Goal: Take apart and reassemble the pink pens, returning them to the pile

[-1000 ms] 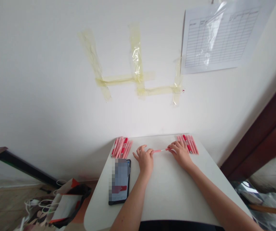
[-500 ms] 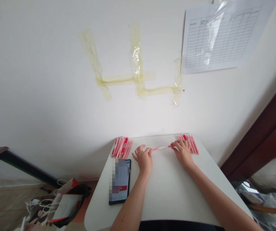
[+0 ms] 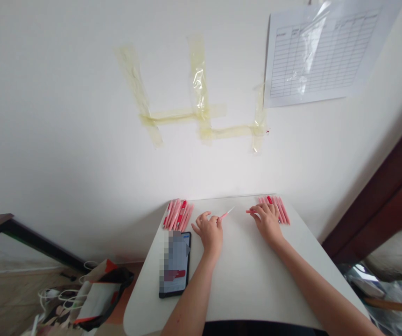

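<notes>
My left hand [image 3: 209, 231] pinches a pink pen barrel [image 3: 223, 216] between thumb and forefinger, its other fingers spread. From the barrel a thin whitish refill [image 3: 231, 209] sticks out, pointing up and to the right. My right hand [image 3: 266, 219] is closed on a short pink pen part [image 3: 249, 212], which is apart from the refill's tip. Just behind the right hand lies a row of pink pens [image 3: 282, 211]. A larger bunch of pink and red pens [image 3: 178, 214] rests left of my left hand.
A phone [image 3: 175, 263] lies on the left of the white table [image 3: 250, 289]. Behind the table rises a wall with yellowed tape [image 3: 201, 79] and a printed sheet [image 3: 320, 56]. Bags and cables [image 3: 92, 298] are on the floor at left; dark red wood [image 3: 376, 196] stands at right.
The refill has come away from the part in my right hand. Barrel and refill in my left hand now tilt upward; before, they lay nearly in line with that part.
</notes>
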A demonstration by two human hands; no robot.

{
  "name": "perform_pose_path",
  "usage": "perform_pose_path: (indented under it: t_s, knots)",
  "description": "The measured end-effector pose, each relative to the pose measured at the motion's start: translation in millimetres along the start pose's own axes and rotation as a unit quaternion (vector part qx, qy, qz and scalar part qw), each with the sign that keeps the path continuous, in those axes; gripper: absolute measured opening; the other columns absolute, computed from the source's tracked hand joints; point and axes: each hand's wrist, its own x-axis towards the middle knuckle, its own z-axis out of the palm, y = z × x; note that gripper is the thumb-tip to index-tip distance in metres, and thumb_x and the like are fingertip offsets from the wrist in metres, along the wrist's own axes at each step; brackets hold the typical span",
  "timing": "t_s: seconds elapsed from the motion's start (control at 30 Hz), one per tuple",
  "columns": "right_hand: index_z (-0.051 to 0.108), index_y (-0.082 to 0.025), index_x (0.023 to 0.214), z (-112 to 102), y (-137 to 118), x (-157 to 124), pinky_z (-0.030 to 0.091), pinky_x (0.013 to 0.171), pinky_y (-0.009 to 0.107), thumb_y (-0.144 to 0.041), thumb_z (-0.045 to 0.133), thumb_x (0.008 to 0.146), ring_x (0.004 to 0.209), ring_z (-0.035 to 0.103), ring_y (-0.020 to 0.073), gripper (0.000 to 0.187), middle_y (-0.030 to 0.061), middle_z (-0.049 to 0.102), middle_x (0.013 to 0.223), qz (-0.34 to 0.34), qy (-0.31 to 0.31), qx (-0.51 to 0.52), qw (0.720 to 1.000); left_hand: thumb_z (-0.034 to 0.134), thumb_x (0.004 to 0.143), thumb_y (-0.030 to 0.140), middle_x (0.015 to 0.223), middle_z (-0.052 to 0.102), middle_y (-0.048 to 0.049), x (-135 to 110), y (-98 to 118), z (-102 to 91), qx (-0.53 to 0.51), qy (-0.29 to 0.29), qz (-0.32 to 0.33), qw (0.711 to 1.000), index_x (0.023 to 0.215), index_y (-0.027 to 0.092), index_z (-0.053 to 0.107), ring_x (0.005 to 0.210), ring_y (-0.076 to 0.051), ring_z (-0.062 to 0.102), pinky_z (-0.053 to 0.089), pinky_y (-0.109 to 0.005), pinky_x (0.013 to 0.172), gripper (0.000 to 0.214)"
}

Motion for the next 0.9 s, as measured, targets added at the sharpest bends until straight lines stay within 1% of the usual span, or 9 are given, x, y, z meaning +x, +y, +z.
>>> perform_pose_path:
  t_s: [0.13, 0.23, 0.43, 0.63, 0.77, 0.9]
  knots:
    - [0.069, -0.027, 0.104, -0.5, 0.0, 0.4, 0.035, 0.101, 0.049, -0.031, 0.054, 0.099, 0.103, 0.052, 0.0273, 0.017, 0.0062, 0.066, 0.103, -0.009, -0.004, 0.001, 1.0, 0.057, 0.091, 0.031, 0.128, 0.062, -0.0085, -0.8, 1.1, -1.1, 0.009, 0.006, -0.004, 1.0, 0.084, 0.024, 0.075, 0.127, -0.03, 0.047, 0.025, -0.069, 0.115, 0.02]
    - [0.069, -0.027, 0.103, -0.7, -0.4, 0.6, 0.033, 0.103, 0.05, -0.031, 0.052, 0.1, 0.104, 0.052, 0.0273, 0.018, 0.0059, 0.066, 0.103, -0.014, -0.005, 0.002, 1.0, 0.056, 0.091, 0.034, 0.128, 0.062, -0.0098, -1.5, 2.8, -2.4, 0.013, 0.008, -0.006, 1.0, 0.083, 0.023, 0.075, 0.127, -0.031, 0.047, 0.025, -0.069, 0.114, 0.023]
    - [0.07, -0.026, 0.103, -1.3, -2.0, 0.7, 0.036, 0.097, 0.045, -0.031, 0.052, 0.1, 0.102, 0.053, 0.0274, 0.019, 0.0066, 0.067, 0.101, -0.02, -0.011, 0.0, 1.0, 0.053, 0.092, 0.039, 0.126, 0.062, -0.0113, -2.5, 3.9, -0.9, 0.028, 0.004, 0.0, 1.0, 0.079, 0.021, 0.074, 0.126, -0.032, 0.047, 0.024, -0.071, 0.113, 0.031]
    - [0.071, -0.027, 0.103, -4.1, -4.5, 1.1, 0.038, 0.094, 0.045, -0.031, 0.053, 0.099, 0.101, 0.053, 0.028, 0.018, 0.0072, 0.067, 0.101, -0.027, -0.011, -0.007, 1.0, 0.051, 0.092, 0.04, 0.125, 0.062, -0.0124, -3.5, 3.6, 0.3, 0.037, -0.007, 0.0, 0.999, 0.079, 0.021, 0.073, 0.126, -0.033, 0.046, 0.024, -0.073, 0.112, 0.032]
    - [0.071, -0.027, 0.102, -4.5, -4.7, 1.5, 0.038, 0.094, 0.044, -0.032, 0.053, 0.1, 0.101, 0.052, 0.0276, 0.02, 0.0072, 0.067, 0.101, -0.031, -0.014, -0.006, 0.999, 0.05, 0.092, 0.041, 0.125, 0.061, -0.0126, -3.9, 5.2, -1.5, 0.034, -0.016, -0.005, 0.999, 0.081, 0.02, 0.072, 0.126, -0.033, 0.046, 0.023, -0.072, 0.113, 0.032]
    - [0.072, -0.027, 0.103, -5.1, -5.1, 1.6, 0.038, 0.094, 0.044, -0.033, 0.052, 0.1, 0.102, 0.052, 0.0276, 0.021, 0.0075, 0.066, 0.101, -0.027, -0.022, -0.006, 0.999, 0.049, 0.092, 0.043, 0.123, 0.061, -0.0125, -4.1, 6.0, -2.2, 0.028, -0.007, -0.003, 1.0, 0.08, 0.02, 0.071, 0.124, -0.033, 0.047, 0.024, -0.071, 0.113, 0.034]
